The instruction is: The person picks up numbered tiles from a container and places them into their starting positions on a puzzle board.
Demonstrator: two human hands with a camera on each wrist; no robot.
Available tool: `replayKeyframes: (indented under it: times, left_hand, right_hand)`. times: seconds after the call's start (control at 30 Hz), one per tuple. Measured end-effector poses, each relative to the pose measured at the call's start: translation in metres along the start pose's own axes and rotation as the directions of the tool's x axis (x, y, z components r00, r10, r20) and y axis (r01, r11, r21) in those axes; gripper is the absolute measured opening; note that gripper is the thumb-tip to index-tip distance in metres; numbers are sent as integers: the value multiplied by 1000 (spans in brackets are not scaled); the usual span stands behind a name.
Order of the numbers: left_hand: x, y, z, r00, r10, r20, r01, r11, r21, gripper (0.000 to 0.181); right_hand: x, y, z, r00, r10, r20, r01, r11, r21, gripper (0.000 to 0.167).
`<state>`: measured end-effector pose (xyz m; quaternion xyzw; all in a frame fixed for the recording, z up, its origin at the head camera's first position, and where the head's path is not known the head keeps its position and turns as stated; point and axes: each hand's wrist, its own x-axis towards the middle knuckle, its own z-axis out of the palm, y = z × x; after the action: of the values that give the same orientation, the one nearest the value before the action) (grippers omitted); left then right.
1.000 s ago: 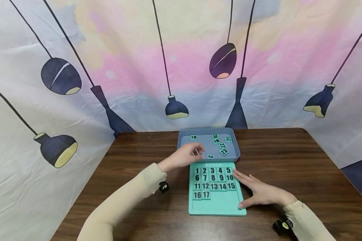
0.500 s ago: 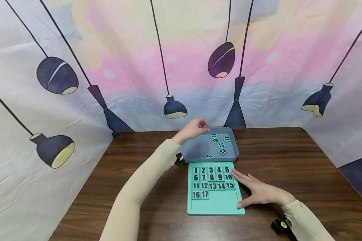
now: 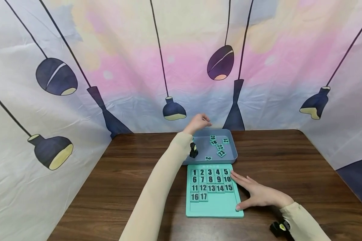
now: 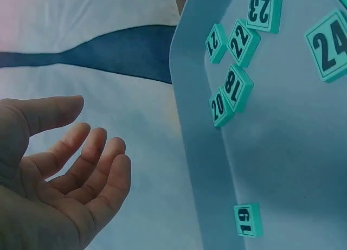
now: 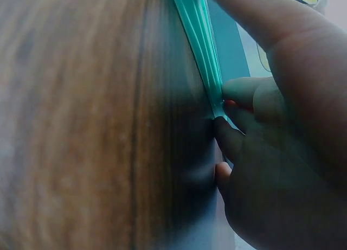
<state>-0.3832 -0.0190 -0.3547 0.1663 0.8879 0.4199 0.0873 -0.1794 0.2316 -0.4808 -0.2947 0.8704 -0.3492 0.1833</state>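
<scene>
My left hand (image 3: pixel 197 123) hovers over the back edge of the blue-grey tray (image 3: pixel 201 157). Its fingers are loosely curved with nothing between them in the left wrist view. Several green number tiles lie loose in the tray, among them 18 (image 4: pixel 237 88), 19 (image 4: pixel 248 220), 20 (image 4: pixel 220 108), 22 (image 4: pixel 243 42) and 24 (image 4: pixel 329 45). In front of the tray lies a green number board (image 3: pixel 223 206), holding tiles 1 to 17 in rows. My right hand (image 3: pixel 260 194) rests at the board's right edge, thumb and fingers spread, touching the rim; part of it is dark in the right wrist view.
The brown wooden table (image 3: pixel 132 177) extends on both sides of the board. A cloth backdrop (image 3: pixel 132 67) printed with hanging lamps stands right behind the table's back edge. Each wrist carries a small black camera.
My left hand has moved up and away from the tray's front left to beyond its back edge. The right hand stays on the board, and the tiles lie as before.
</scene>
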Motion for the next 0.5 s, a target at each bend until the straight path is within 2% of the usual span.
replayKeyframes:
  times: [0.07, 0.13, 0.17, 0.23, 0.3, 0.4, 0.5]
  left_hand:
    - [4, -4, 3, 1000, 0, -11, 0, 1000, 24, 18]
    - [9, -10, 6, 1000, -5, -11, 6, 996, 85, 8]
    - [11, -14, 8, 1000, -11, -2, 12, 992, 127, 15]
    - [16, -20, 11, 999, -28, 22, 23, 974, 225, 31]
    - [19, -24, 14, 998, -47, 52, 29, 950, 309, 39]
    - [22, -26, 19, 994, -56, 91, 15, 918, 397, 38]
    - [23, -25, 26, 991, -62, 119, 2, 895, 446, 33]
  right_hand:
    - [0, 0, 0, 1000, 2, -1, -2, 1000, 5, 114]
    - [0, 0, 1, 1000, 5, 0, -5, 1000, 10, 113]
    - [0, 0, 1, 1000, 8, 1, -8, 1000, 8, 113]
    - [1, 0, 1, 1000, 11, 5, -11, 1000, 7, 113]
    - [1, 1, 1, 1000, 16, 6, -16, 1000, 9, 113]
    - [1, 2, 1, 1000, 24, 6, -24, 1000, 7, 113]
    - [0, 2, 1, 1000, 29, 7, -29, 1000, 8, 113]
